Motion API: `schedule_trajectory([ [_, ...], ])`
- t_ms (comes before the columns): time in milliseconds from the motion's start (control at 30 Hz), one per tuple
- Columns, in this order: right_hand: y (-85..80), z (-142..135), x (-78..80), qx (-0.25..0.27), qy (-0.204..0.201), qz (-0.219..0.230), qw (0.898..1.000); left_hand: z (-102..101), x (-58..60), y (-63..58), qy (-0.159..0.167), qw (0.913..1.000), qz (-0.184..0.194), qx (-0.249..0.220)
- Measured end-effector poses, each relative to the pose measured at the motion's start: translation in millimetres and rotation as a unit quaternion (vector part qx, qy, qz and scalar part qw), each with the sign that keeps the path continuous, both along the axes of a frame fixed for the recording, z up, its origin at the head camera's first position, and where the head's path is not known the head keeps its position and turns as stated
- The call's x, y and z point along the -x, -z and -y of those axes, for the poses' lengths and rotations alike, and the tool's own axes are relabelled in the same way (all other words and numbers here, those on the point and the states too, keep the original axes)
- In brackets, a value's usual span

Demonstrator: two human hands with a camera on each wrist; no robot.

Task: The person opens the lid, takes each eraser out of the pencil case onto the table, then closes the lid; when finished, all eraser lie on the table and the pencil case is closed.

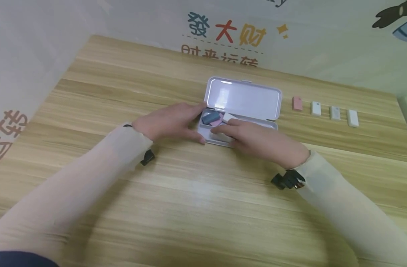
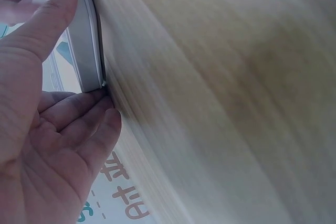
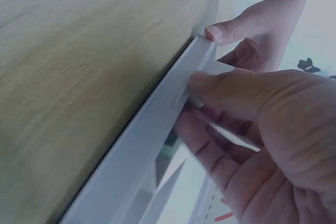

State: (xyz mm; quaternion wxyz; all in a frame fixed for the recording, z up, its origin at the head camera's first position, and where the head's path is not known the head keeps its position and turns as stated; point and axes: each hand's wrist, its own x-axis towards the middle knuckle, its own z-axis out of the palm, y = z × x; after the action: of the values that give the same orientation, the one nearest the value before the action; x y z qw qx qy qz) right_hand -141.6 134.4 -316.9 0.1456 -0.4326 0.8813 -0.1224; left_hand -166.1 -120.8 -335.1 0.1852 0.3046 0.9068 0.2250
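Observation:
A pale pencil case (image 1: 247,99) lies on the table with its hinged lid raised at the back. My left hand (image 1: 171,122) holds its left end, thumb at the front corner and fingers by the back corner. Over the front of the case, my right hand (image 1: 261,142) pinches a small whitish block (image 1: 221,137) that looks like an eraser, mostly hidden by the fingers. Inside the back compartment are a dark blue block (image 1: 211,118), a pink piece (image 1: 218,122) and a white block (image 1: 228,117). The right wrist view shows the thumb (image 3: 202,83) close against the front wall.
To the right of the case stands a row of small blocks: a pink one (image 1: 297,103), a white one (image 1: 315,108), a greyish one (image 1: 335,113) and another white one (image 1: 352,118). Behind the wooden table (image 1: 190,207) hangs a printed cloth (image 1: 143,26).

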Motion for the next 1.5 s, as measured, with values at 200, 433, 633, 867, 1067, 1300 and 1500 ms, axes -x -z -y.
schedule_trajectory([
  [200,1.4,-5.8,3.2,0.041,0.015,0.008,0.999,1.9,-1.6,-1.6,-0.006,1.0000,0.004,0.002],
  [433,-1.1,-15.2,4.2,0.102,0.034,0.040,0.993,2.8,-2.1,-1.7,-0.007,1.0000,0.000,0.005],
  [633,1.2,-31.6,5.0,0.136,0.075,0.051,0.987,2.1,-2.8,-2.6,-0.012,0.9998,0.004,0.017],
  [867,0.3,-60.5,3.1,0.174,0.133,0.051,0.974,3.0,-3.1,-3.6,-0.013,0.9997,0.009,0.017],
  [1067,4.7,-97.4,0.9,0.224,0.170,0.016,0.959,1.8,-2.8,-2.6,-0.013,0.9998,0.008,0.016],
  [1300,14.6,-151.1,0.1,0.251,0.225,-0.028,0.941,0.5,-1.8,-0.1,-0.012,0.9998,0.005,0.015],
  [1500,20.7,-205.4,-0.9,0.274,0.290,-0.045,0.916,0.3,-0.9,0.1,-0.011,0.9997,0.000,0.022],
])
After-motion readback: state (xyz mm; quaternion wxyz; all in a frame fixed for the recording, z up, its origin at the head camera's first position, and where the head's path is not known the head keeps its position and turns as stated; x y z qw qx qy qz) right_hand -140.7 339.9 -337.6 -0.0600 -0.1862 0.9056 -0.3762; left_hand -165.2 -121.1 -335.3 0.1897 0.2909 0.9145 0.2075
